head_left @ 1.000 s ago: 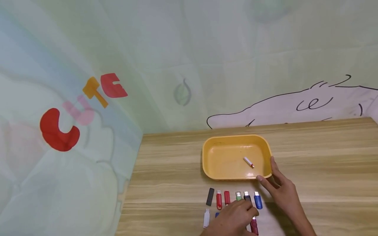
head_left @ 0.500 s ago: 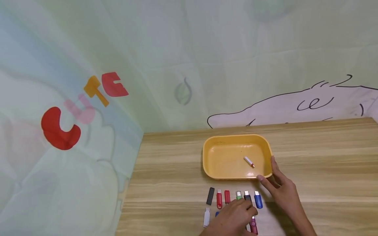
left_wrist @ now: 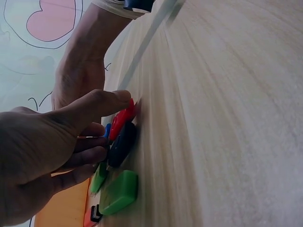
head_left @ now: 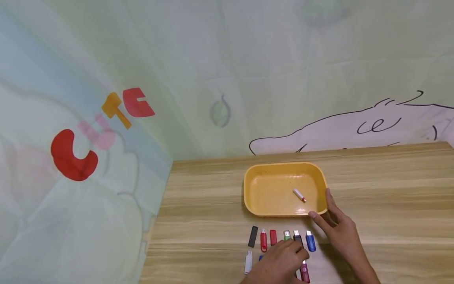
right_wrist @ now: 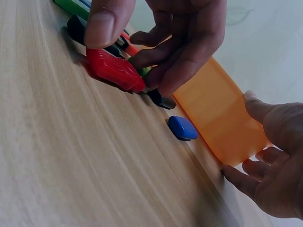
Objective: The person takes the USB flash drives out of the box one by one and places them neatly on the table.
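In the head view, my left hand point(head_left: 281, 262) is low over a group of USB flash drives. Its thumb and forefinger pinch a dark red USB flash drive point(head_left: 304, 272) end to end; this drive point(right_wrist: 113, 71) shows bright red in the right wrist view, lying on the table. My right hand point(head_left: 342, 232) grips the near right corner of a yellow plastic tray point(head_left: 249, 197), thumb at the front rim and fingers along the right side. A small white stick with a red end point(head_left: 299, 195) lies inside the tray. My left hand hides some of the drives.
Around the left hand lie a black drive point(head_left: 253, 236), red drives point(head_left: 263, 240) point(head_left: 272, 236), a green one point(head_left: 287, 235), another black one point(head_left: 298, 238), a blue one point(head_left: 310, 241) and a white one point(head_left: 248, 262). A printed curtain point(head_left: 220, 79) stands behind the wooden table point(head_left: 198, 205).
The red drive has turned very slightly under my left fingers. Both hands and the tray stay in nearly the same place; the whole view shifts a little.
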{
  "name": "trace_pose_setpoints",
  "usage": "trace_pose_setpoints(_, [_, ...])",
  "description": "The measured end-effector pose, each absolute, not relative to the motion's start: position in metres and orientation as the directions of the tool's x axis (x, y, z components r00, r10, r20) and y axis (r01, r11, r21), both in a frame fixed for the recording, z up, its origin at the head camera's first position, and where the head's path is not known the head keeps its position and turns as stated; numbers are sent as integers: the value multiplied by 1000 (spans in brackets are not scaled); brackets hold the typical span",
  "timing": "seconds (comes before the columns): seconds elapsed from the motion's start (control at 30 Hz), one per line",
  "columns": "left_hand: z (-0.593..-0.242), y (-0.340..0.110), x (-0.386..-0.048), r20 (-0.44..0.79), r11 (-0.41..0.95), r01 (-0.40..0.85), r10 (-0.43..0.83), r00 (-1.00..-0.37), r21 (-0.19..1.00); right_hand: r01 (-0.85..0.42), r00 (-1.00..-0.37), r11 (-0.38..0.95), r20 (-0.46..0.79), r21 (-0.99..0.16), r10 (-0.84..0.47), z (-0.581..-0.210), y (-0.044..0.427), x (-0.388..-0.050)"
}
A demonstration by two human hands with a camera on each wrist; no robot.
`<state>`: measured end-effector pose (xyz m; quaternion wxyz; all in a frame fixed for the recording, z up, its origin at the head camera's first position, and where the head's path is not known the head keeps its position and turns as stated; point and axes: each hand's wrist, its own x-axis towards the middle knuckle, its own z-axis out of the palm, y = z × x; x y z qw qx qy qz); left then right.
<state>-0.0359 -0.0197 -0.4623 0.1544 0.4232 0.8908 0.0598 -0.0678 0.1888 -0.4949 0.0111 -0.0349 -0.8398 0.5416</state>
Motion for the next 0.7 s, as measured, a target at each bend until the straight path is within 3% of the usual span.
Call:
trace_pose_setpoints(0.43, [-451, -28, -44, -166, 643, 692, 761, -628, 329, 40, -997, 402, -12, -915, 72, -494, 189, -68])
trace_pose_setpoints(0.7, [-440, -35, -54, 32, 660, 712, 728, -685, 238, 64, -997, 420, -35, -905, 75, -491, 189, -69])
